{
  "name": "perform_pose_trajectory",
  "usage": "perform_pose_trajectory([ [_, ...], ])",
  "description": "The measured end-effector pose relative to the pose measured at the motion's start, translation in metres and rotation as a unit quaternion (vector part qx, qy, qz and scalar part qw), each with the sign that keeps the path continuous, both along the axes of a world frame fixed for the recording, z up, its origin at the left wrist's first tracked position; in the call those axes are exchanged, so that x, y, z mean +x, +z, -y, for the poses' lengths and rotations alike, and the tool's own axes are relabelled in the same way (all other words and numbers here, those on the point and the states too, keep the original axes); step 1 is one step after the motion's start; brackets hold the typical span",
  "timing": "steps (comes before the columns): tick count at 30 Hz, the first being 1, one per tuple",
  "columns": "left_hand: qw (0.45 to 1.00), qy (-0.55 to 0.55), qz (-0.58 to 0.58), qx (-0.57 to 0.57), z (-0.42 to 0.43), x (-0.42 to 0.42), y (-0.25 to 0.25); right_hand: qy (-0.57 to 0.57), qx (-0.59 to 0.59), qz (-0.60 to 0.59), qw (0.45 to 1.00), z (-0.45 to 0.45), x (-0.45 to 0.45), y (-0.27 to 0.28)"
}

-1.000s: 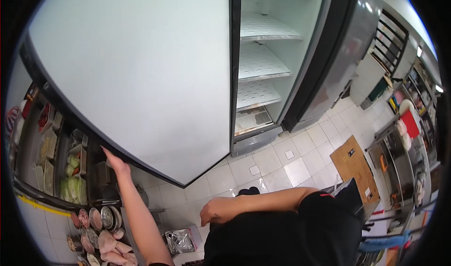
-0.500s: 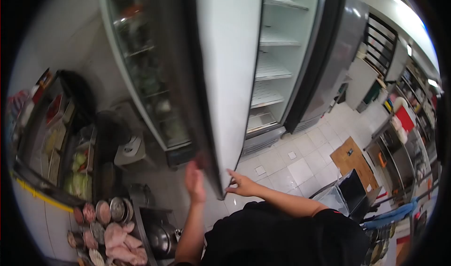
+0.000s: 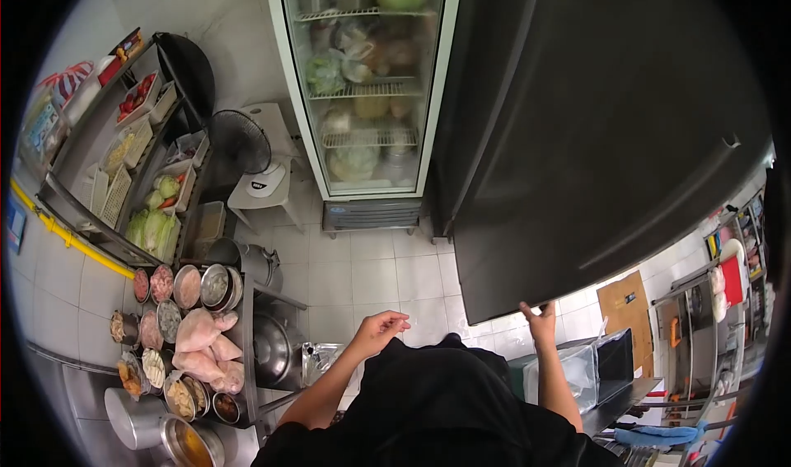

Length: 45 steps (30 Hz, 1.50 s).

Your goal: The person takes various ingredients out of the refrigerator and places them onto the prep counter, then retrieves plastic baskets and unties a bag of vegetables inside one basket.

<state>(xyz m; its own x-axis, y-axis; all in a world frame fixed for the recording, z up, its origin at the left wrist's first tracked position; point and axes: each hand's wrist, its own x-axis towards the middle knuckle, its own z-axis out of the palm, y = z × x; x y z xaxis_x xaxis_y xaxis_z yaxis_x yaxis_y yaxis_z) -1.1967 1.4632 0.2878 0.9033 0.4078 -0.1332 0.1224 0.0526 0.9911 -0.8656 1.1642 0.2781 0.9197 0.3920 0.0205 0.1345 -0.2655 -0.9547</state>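
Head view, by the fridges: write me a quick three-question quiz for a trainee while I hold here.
1. Which hand is at the lower edge of the dark door?
A) left hand
B) right hand
C) neither

2. True or false: the fan lies flat on the floor.

3. Fill in the colour: a ____ pipe runs at the left side of the view.

Key: 1 B; 2 false; 3 yellow.

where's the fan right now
In the head view, the fan is on your left, on a white chair between the vegetable rack and the glass-door fridge.
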Motion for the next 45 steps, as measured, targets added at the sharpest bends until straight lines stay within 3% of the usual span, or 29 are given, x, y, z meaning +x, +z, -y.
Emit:
perform_pose_trajectory([
  [4,0.999,0.009,0.004,-0.046,0.018,-0.001,-0.018,-0.063,0.001,0.000,0.998,0.003,0.019,0.001],
  [9,0.999,-0.020,-0.030,-0.008,0.033,-0.006,-0.011,-0.061,0.018,-0.010,0.998,0.008,0.025,0.019],
  [14,0.998,0.038,-0.044,-0.005,0.028,-0.039,-0.013,-0.108,0.019,-0.038,0.993,0.013,0.034,0.010],
  [16,0.996,0.071,-0.048,-0.010,0.024,-0.061,-0.031,-0.108,0.000,-0.053,0.993,0.027,0.058,-0.015],
  [18,0.989,0.140,-0.036,-0.038,0.018,-0.083,-0.044,-0.129,-0.065,-0.006,0.990,0.039,0.090,-0.038],
  [19,0.985,0.160,-0.039,-0.048,0.016,-0.091,-0.035,-0.129,-0.040,0.033,0.990,0.050,0.118,-0.061],
  [20,0.985,0.158,-0.041,-0.048,0.012,-0.097,-0.036,-0.146,-0.034,-0.024,0.988,0.042,0.117,-0.029],
  [24,0.980,0.190,-0.027,-0.043,-0.009,-0.106,-0.048,-0.169,-0.010,-0.116,0.979,0.049,0.192,-0.004],
  [29,0.983,0.150,-0.106,0.002,-0.043,-0.078,-0.037,-0.195,-0.039,-0.135,0.971,0.048,0.234,-0.003],
  [30,0.983,0.150,-0.103,0.005,-0.049,-0.069,-0.037,-0.201,-0.021,-0.094,0.975,0.048,0.232,-0.024],
  [31,0.982,0.171,-0.077,0.005,-0.054,-0.059,-0.039,-0.162,0.081,0.000,0.983,0.083,0.268,-0.128],
  [32,0.980,0.191,-0.053,0.004,-0.058,-0.049,-0.041,-0.272,-0.064,-0.172,0.945,0.064,0.236,-0.142],
  [33,0.976,0.201,-0.084,-0.005,-0.065,-0.039,-0.040,-0.248,0.123,-0.290,0.916,0.057,0.227,-0.244],
  [34,0.977,0.198,-0.083,-0.003,-0.074,-0.027,-0.036,-0.147,-0.230,-0.354,0.895,0.009,0.204,-0.284],
  [35,0.976,0.168,-0.096,0.100,-0.082,-0.012,-0.031,0.064,-0.150,-0.457,0.874,-0.044,0.175,-0.262],
  [36,0.963,0.140,-0.109,0.202,-0.091,0.002,-0.025,0.191,-0.278,-0.225,0.914,-0.165,0.130,-0.186],
  [37,0.957,0.111,-0.123,0.239,-0.101,0.018,-0.016,0.390,-0.330,0.022,0.860,-0.255,0.139,-0.147],
  [38,0.956,0.116,-0.129,0.237,-0.110,0.033,-0.006,0.446,-0.201,0.060,0.870,-0.338,0.150,-0.100],
  [39,0.954,0.099,-0.151,0.238,-0.118,0.051,0.015,0.419,-0.048,0.012,0.907,-0.401,0.145,0.011],
  [40,0.953,0.085,-0.172,0.237,-0.126,0.069,0.028,0.331,0.007,0.230,0.915,-0.449,0.160,0.078],
  [41,0.947,0.083,-0.156,0.269,-0.134,0.082,0.028,0.250,0.056,0.352,0.900,-0.488,0.181,0.154],
  [42,0.939,0.087,-0.141,0.300,-0.142,0.091,0.026,0.175,0.175,0.352,0.903,-0.525,0.206,0.209],
  [43,0.935,0.104,-0.128,0.315,-0.147,0.100,0.026,0.072,0.210,0.450,0.865,-0.559,0.246,0.248],
  [45,0.929,0.153,-0.113,0.319,-0.152,0.110,0.022,0.036,0.288,0.322,0.901,-0.617,0.306,0.304],
])
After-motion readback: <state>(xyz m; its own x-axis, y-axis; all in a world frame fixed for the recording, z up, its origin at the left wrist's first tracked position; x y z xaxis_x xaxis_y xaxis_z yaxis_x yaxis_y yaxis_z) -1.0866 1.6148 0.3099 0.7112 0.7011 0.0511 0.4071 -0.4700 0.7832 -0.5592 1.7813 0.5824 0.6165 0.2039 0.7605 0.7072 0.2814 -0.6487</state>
